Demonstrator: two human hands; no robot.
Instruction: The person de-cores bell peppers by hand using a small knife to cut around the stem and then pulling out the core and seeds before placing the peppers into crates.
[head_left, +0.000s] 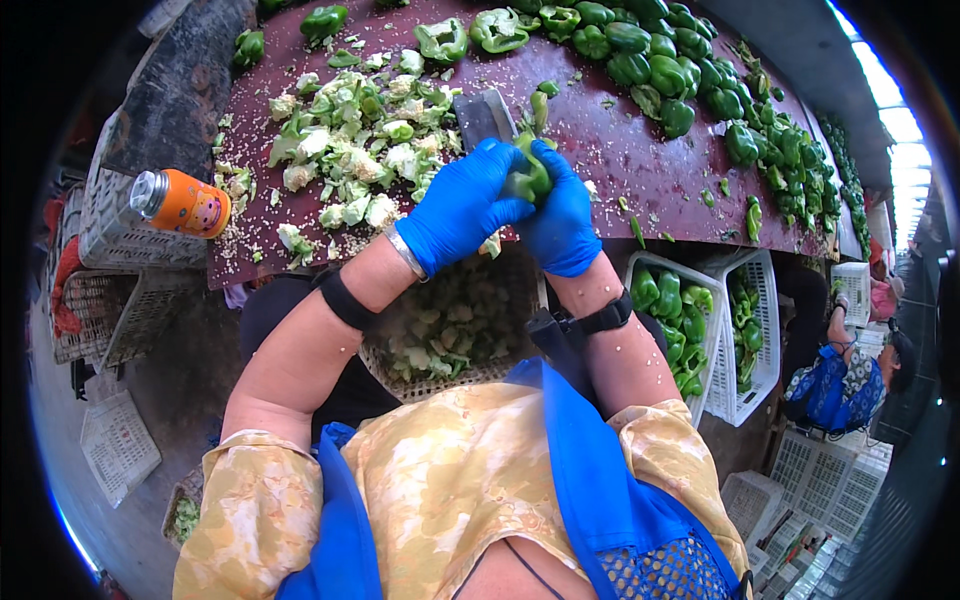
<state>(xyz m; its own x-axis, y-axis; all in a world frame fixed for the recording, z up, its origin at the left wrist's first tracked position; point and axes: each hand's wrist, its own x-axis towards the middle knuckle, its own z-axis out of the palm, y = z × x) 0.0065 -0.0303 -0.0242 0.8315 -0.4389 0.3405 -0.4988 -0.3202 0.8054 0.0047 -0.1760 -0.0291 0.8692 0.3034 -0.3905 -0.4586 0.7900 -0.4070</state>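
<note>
My left hand (465, 210) and my right hand (559, 214), both in blue gloves, meet around a green bell pepper (534, 176) over the table's near edge. Fingers of both hands rest on the pepper, which is partly hidden. Just beyond my left hand a broad metal blade (484, 118) lies on the dark red tabletop (592, 169); whether a finger touches it I cannot tell. Pepper cores and scraps (360, 150) with scattered seeds are heaped to the left. Cut pepper pieces (441, 39) lie at the far side, beside a pile of whole green peppers (667, 71).
An orange bottle (191, 204) lies at the table's left end, near stacked white crates (112, 217). Below the table edge, a crate of scraps (450, 322) stands between my legs. Two white crates (709, 352) (765, 337) of peppers stand at right. A co-worker (844, 379) sits farther right.
</note>
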